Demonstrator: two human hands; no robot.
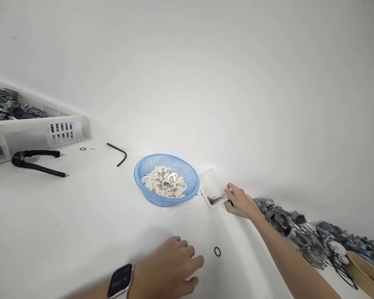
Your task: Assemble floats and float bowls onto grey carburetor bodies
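Note:
My right hand (238, 198) has its fingers closed at the right rim of a small white tray (211, 182). Thin dark metal pieces lie in the tray's near end. Partly hidden beneath that hand is a beige box (236, 210). My left hand (171, 265), with a watch on the wrist, hovers low over the white table, fingers loosely bent and apart, holding nothing. A black rubber ring (217, 251) lies just right of it. Beyond, touching or almost touching the tray, stands a blue plastic basket (143, 195) of white ring-like parts (165, 182).
At the left stands a white crate (65, 128) of dark parts, with a black watch (39, 160) before it. A bent black rod (120, 153) and small ring (82, 148) lie nearby. Grey metal parts (286, 224) and a tan container (363, 270) occupy the right.

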